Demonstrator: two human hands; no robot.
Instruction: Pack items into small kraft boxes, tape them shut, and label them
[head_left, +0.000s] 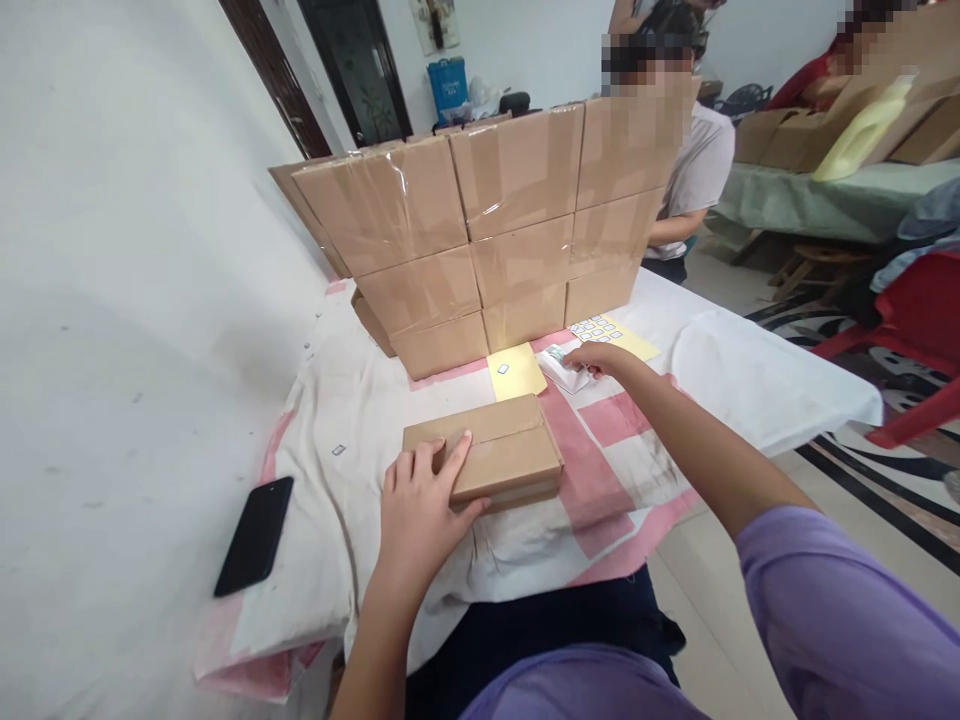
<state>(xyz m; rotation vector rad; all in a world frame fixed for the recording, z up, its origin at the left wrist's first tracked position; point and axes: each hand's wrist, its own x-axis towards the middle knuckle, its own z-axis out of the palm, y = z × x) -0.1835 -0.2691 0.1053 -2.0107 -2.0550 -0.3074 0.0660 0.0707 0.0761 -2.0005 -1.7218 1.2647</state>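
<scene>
A closed brown cardboard box (510,440) lies flat on the cloth in front of me. My left hand (424,495) grips its left end, fingers on the top and thumb along the near side. Farther off, my right hand (594,358) has its fingers curled together at a small white packet (559,370) with a greenish patch. What the fingertips pinch, if anything, is too small to tell. Left of the packet is a yellow sheet (517,372) bearing one small white label. Another yellow sheet (634,342) with several such labels lies behind my right hand.
A tall wall of taped cardboard boxes (517,180) stands across the table's far side. A black phone (255,535) lies at left on the pink and white cloth (600,495). Beyond the boxes is a person in a light shirt (709,150); a red chair (919,335) stands at right.
</scene>
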